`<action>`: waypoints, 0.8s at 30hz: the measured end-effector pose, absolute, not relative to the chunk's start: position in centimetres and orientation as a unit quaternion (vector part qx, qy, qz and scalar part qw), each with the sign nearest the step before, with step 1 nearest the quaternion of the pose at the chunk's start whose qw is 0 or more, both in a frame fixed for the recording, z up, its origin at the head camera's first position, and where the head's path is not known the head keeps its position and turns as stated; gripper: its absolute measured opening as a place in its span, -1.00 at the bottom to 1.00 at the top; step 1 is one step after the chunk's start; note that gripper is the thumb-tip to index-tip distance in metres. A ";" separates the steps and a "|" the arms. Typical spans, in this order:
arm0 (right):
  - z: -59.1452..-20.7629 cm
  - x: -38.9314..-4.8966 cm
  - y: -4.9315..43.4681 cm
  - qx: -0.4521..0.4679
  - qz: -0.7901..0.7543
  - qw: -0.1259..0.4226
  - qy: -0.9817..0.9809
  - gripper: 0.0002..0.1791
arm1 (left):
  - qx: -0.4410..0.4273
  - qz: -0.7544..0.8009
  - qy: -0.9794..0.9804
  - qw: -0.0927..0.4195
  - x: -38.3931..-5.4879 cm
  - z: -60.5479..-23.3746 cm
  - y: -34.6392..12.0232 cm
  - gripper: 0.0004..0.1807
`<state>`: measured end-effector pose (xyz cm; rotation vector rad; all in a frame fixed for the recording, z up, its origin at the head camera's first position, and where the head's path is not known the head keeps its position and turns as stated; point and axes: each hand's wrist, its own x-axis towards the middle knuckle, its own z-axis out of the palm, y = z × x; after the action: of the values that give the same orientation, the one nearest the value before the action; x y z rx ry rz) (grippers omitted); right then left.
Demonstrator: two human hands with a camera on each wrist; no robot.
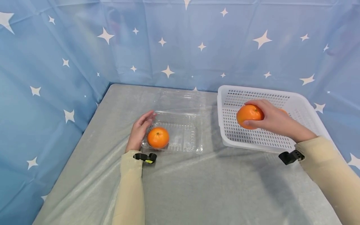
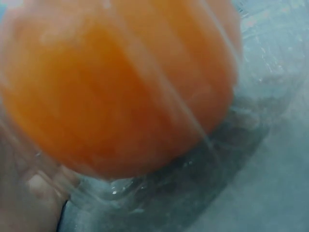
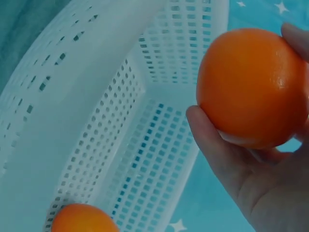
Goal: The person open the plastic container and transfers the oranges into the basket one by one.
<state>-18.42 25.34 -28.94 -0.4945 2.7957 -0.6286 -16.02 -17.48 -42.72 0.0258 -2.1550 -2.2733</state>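
Observation:
My right hand (image 1: 271, 118) grips an orange (image 1: 248, 116) between thumb and fingers, above the white perforated basket (image 1: 225, 137). In the right wrist view, this orange (image 3: 251, 89) is held over the basket's interior. Another orange (image 3: 84, 220) lies in the basket, mostly hidden behind my hand in the head view. On the left, a clear plastic clamshell box (image 1: 182, 147) lies with its lid folded back. One orange (image 1: 158, 137) sits in its near left corner. My left hand (image 1: 139, 131) rests against the box's left side, fingers extended. That orange (image 2: 120, 87) fills much of the blurred left wrist view.
A grey cloth (image 1: 197, 187) with creases covers the table. Blue curtains (image 1: 180, 47) with white stars rise behind and to the left. The basket's raised rim (image 1: 220, 115) stands to the right of the box, with a strip of cloth between them.

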 end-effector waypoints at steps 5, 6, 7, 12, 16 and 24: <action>-29.0 -19.1 25.8 -0.163 -0.216 0.152 0.951 -0.25 | 0.012 -0.728 -0.685 0.007 -16.4 -43.5 -17.7 -0.60; -29.0 -19.2 26.0 -0.161 -0.217 0.158 0.950 -0.26 | 0.012 -0.729 -0.684 0.008 -16.5 -43.8 -17.8 -0.61; -29.1 -19.3 26.2 -0.161 -0.219 0.163 0.949 -0.26 | 0.013 -0.730 -0.683 0.009 -16.7 -44.1 -17.8 -0.61; -29.9 -19.9 27.2 -0.159 -0.229 0.188 0.942 -0.29 | 0.019 -0.723 -0.691 0.016 -16.9 -45.0 -17.8 -0.63; -30.1 -20.3 27.9 -0.159 -0.219 0.210 0.940 -0.27 | 0.024 -0.719 -0.694 0.019 -16.9 -45.0 -17.8 -0.63; -30.0 -20.7 28.5 -0.173 -0.226 0.274 0.919 -0.34 | 0.028 -0.730 -0.683 0.002 -16.4 -43.6 -17.7 -0.61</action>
<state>-20.71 28.49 -30.01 -0.4666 2.4707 -0.6068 -16.41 -17.66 -43.61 0.0865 -2.1431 -2.2913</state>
